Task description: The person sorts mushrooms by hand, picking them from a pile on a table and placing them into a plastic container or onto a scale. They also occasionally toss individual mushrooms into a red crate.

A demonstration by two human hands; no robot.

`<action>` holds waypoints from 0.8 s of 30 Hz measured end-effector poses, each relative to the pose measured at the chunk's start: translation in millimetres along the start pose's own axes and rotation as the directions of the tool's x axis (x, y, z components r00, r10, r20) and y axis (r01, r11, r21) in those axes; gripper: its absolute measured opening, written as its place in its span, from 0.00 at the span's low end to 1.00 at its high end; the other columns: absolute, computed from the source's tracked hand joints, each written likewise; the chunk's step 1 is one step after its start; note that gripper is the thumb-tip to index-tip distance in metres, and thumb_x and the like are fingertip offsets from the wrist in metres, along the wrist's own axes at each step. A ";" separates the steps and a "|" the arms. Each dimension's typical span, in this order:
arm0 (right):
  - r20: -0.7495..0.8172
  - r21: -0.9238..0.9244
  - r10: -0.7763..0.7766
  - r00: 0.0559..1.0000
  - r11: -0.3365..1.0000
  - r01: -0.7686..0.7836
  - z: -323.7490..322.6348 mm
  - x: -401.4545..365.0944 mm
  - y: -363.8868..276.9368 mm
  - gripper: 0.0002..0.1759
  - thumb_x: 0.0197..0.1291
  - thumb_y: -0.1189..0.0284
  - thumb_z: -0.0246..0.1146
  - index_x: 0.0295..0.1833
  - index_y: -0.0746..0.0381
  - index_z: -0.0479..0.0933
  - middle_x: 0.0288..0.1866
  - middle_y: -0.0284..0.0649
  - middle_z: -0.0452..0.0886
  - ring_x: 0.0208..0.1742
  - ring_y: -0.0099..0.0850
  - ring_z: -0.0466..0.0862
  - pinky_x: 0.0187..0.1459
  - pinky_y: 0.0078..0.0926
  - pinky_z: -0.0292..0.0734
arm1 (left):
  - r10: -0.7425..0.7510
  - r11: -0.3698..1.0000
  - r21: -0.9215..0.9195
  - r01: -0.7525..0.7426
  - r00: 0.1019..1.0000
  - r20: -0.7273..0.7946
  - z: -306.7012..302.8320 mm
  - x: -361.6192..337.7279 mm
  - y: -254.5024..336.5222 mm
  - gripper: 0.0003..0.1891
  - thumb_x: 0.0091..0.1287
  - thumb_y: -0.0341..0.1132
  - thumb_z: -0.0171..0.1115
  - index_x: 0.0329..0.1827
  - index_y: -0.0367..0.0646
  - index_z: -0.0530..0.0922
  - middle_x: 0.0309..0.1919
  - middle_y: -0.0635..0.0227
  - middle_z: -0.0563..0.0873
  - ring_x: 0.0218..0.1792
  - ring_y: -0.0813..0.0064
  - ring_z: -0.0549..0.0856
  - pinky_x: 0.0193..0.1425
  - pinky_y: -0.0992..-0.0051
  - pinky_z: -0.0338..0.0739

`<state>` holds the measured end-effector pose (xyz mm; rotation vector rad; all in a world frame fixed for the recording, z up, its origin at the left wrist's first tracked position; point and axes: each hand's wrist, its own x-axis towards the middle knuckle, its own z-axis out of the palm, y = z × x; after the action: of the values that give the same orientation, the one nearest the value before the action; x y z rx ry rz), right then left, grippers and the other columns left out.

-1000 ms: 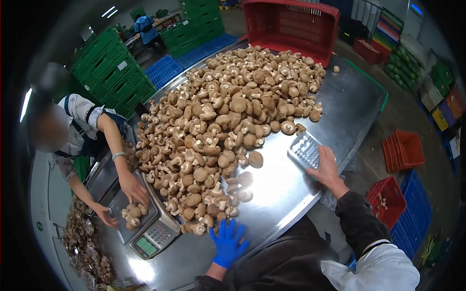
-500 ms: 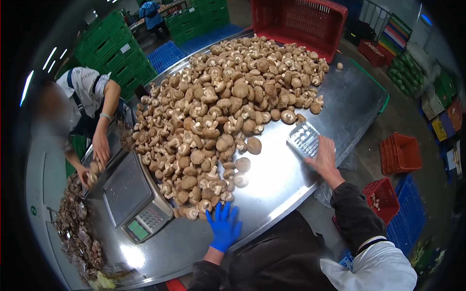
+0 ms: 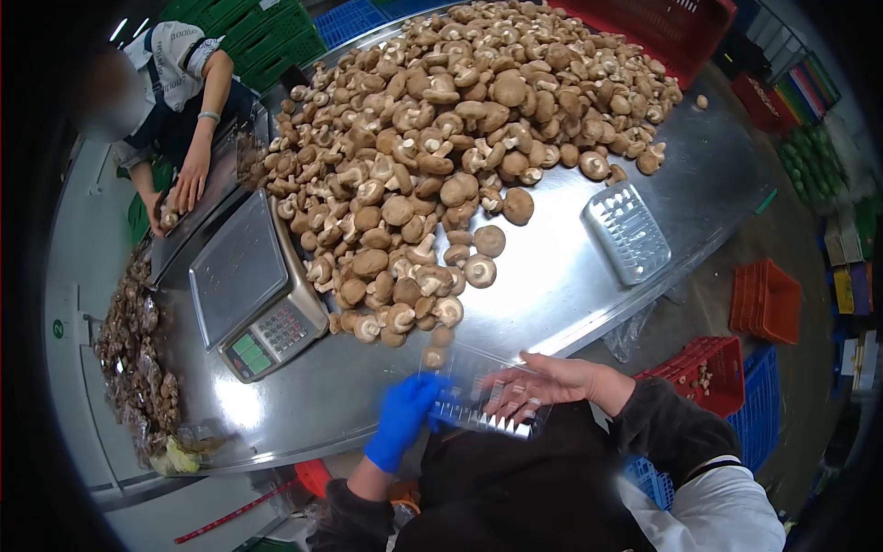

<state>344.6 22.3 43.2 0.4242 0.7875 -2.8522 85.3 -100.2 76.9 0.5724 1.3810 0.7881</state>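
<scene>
A clear plastic tray (image 3: 483,386) is held between my two hands at the table's near edge. My left hand (image 3: 405,414), in a blue glove, grips its left end. My bare right hand (image 3: 543,386) holds its right side, with the fingers seen through the clear plastic. Another clear tray (image 3: 628,232) lies on the metal table (image 3: 543,285), to the right of a large heap of brown mushrooms (image 3: 441,138). The heap's near end lies just beyond my left hand.
A weighing scale (image 3: 262,313) stands left of the heap. Across the table a co-worker (image 3: 175,74) handles mushrooms. Bagged mushrooms (image 3: 138,368) lie at the left edge. A red crate (image 3: 662,32) is behind the heap; another red crate (image 3: 708,373) stands at right, below the table.
My right hand has let go of the tray on the table and moved to the near edge. Both hands now hold another clear tray there. The view has shifted downward.
</scene>
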 end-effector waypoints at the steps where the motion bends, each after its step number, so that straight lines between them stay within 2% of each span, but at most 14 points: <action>1: -0.052 0.154 0.039 0.998 0.988 -0.030 1.0 -1.1 1.5 0.42 0.70 0.41 0.39 0.78 0.61 0.54 0.65 0.57 0.72 0.65 0.46 0.76 0.68 0.43 0.70 | -0.133 0.988 -0.083 0.131 0.991 -0.020 -2.2 -7.5 -9.9 0.14 0.74 0.36 0.53 0.56 0.36 0.76 0.44 0.57 0.86 0.32 0.67 0.88 0.26 0.76 0.80; 2: -0.161 0.228 0.083 0.983 0.973 -0.044 3.3 -1.5 0.2 0.45 0.70 0.37 0.36 0.77 0.62 0.54 0.61 0.59 0.76 0.56 0.44 0.83 0.56 0.38 0.80 | -0.138 0.987 -0.089 0.135 0.990 -0.025 -4.0 -15.3 -23.2 0.14 0.74 0.36 0.53 0.56 0.36 0.76 0.44 0.57 0.86 0.32 0.67 0.88 0.26 0.76 0.80; 3: -0.158 0.231 0.093 0.983 0.971 -0.055 6.3 -2.5 -2.9 0.45 0.70 0.37 0.36 0.77 0.62 0.54 0.61 0.59 0.76 0.56 0.44 0.83 0.56 0.38 0.80 | -0.201 0.957 -0.228 0.177 0.976 -0.086 -5.2 -22.6 -38.7 0.14 0.74 0.35 0.52 0.56 0.37 0.76 0.44 0.57 0.85 0.32 0.66 0.88 0.25 0.76 0.79; 5: -0.523 -0.191 0.237 0.819 0.904 -0.383 13.4 -3.7 -10.1 0.39 0.74 0.46 0.36 0.79 0.63 0.47 0.47 0.52 0.83 0.39 0.37 0.88 0.39 0.29 0.85 | -0.275 0.904 -0.375 0.205 0.951 -0.143 -6.5 -31.3 -58.9 0.14 0.74 0.34 0.51 0.56 0.37 0.75 0.44 0.57 0.85 0.31 0.65 0.88 0.23 0.76 0.78; 6: -0.548 -0.265 0.188 0.815 0.885 -0.383 20.0 0.9 -9.1 0.37 0.74 0.56 0.45 0.79 0.66 0.44 0.36 0.44 0.85 0.24 0.27 0.84 0.23 0.20 0.80 | -0.346 0.861 -0.433 0.267 0.931 -0.114 -8.0 -34.7 -65.1 0.14 0.72 0.32 0.52 0.56 0.36 0.75 0.42 0.58 0.85 0.32 0.64 0.88 0.26 0.76 0.79; 7: -0.545 -0.262 0.195 0.815 0.884 -0.387 21.4 5.1 -5.0 0.37 0.74 0.56 0.45 0.79 0.66 0.44 0.36 0.44 0.85 0.24 0.27 0.84 0.23 0.20 0.80 | -0.412 0.811 -0.486 0.326 0.908 -0.079 -9.8 -36.5 -70.5 0.14 0.70 0.31 0.54 0.56 0.36 0.75 0.40 0.60 0.85 0.33 0.64 0.88 0.29 0.76 0.80; 10: -0.617 -0.531 -0.015 0.787 0.746 -0.402 29.2 18.7 -4.2 0.37 0.65 0.75 0.53 0.77 0.70 0.48 0.28 0.38 0.81 0.18 0.22 0.77 0.20 0.21 0.75 | -0.449 0.695 -0.628 0.350 0.894 0.001 -18.9 -27.8 -90.7 0.13 0.69 0.27 0.54 0.55 0.36 0.75 0.40 0.61 0.85 0.34 0.66 0.86 0.33 0.75 0.82; 14: -0.688 -0.427 -0.052 0.724 0.836 -0.346 -7.2 50.9 9.4 0.29 0.65 0.78 0.51 0.72 0.72 0.61 0.26 0.38 0.80 0.18 0.21 0.75 0.18 0.20 0.73 | -0.470 0.627 -0.699 0.343 0.882 0.011 -41.8 -3.7 -83.7 0.13 0.67 0.25 0.54 0.54 0.36 0.75 0.41 0.61 0.85 0.36 0.68 0.85 0.38 0.73 0.83; 17: -0.709 -0.401 -0.133 0.693 0.884 -0.241 -6.6 76.8 0.7 0.28 0.65 0.79 0.51 0.71 0.72 0.62 0.26 0.39 0.80 0.18 0.22 0.76 0.19 0.21 0.74 | -0.325 0.728 -0.668 0.156 0.936 -0.136 -57.7 27.4 -61.6 0.12 0.66 0.24 0.55 0.51 0.36 0.75 0.40 0.62 0.84 0.36 0.70 0.85 0.39 0.73 0.84; 18: -0.722 -0.431 -0.226 0.654 0.886 -0.169 -8.9 85.8 0.2 0.21 0.63 0.78 0.51 0.60 0.74 0.73 0.25 0.42 0.81 0.19 0.27 0.80 0.20 0.25 0.75 | -0.266 0.807 -0.586 0.078 0.933 -0.242 -62.7 44.6 -57.7 0.10 0.67 0.24 0.54 0.50 0.36 0.75 0.38 0.62 0.84 0.34 0.70 0.84 0.37 0.74 0.83; 19: -0.719 -0.437 -0.230 0.656 0.883 -0.169 -13.0 94.1 -4.2 0.21 0.63 0.78 0.51 0.60 0.74 0.73 0.25 0.42 0.81 0.19 0.27 0.80 0.20 0.25 0.75 | -0.194 0.872 -0.490 0.003 0.920 -0.339 -67.7 61.6 -54.1 0.09 0.68 0.25 0.52 0.49 0.37 0.75 0.35 0.63 0.83 0.32 0.71 0.84 0.34 0.75 0.83; 21: -0.690 -0.575 -0.437 0.577 0.815 -0.070 -22.3 109.8 -20.8 0.27 0.66 0.80 0.50 0.70 0.74 0.63 0.24 0.40 0.80 0.18 0.24 0.77 0.18 0.22 0.75 | -0.094 0.879 -0.471 -0.076 0.940 -0.327 -80.7 90.6 -50.3 0.08 0.69 0.25 0.51 0.48 0.38 0.75 0.33 0.63 0.83 0.29 0.71 0.84 0.30 0.75 0.81; 23: -0.695 -0.587 -0.477 0.538 0.809 -0.040 -29.0 125.6 -38.2 0.23 0.66 0.80 0.49 0.66 0.75 0.67 0.24 0.40 0.79 0.18 0.25 0.77 0.18 0.23 0.75 | 0.007 0.876 -0.457 -0.156 0.950 -0.312 -84.6 111.7 -39.3 0.08 0.70 0.26 0.50 0.48 0.39 0.75 0.31 0.64 0.83 0.26 0.71 0.83 0.26 0.76 0.80; 24: -0.701 -0.593 -0.511 0.498 0.805 -0.009 -33.1 132.8 -45.4 0.20 0.67 0.80 0.49 0.61 0.76 0.71 0.23 0.40 0.78 0.17 0.25 0.78 0.18 0.24 0.75 | 0.014 0.838 -0.485 -0.252 0.897 -0.442 -79.1 121.3 -30.1 0.07 0.71 0.27 0.49 0.48 0.39 0.75 0.30 0.64 0.82 0.23 0.71 0.82 0.23 0.76 0.77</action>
<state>216.4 68.8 -3.4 1.7998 1.8833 -2.3114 12.9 -32.5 -32.9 0.0518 1.4300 1.4214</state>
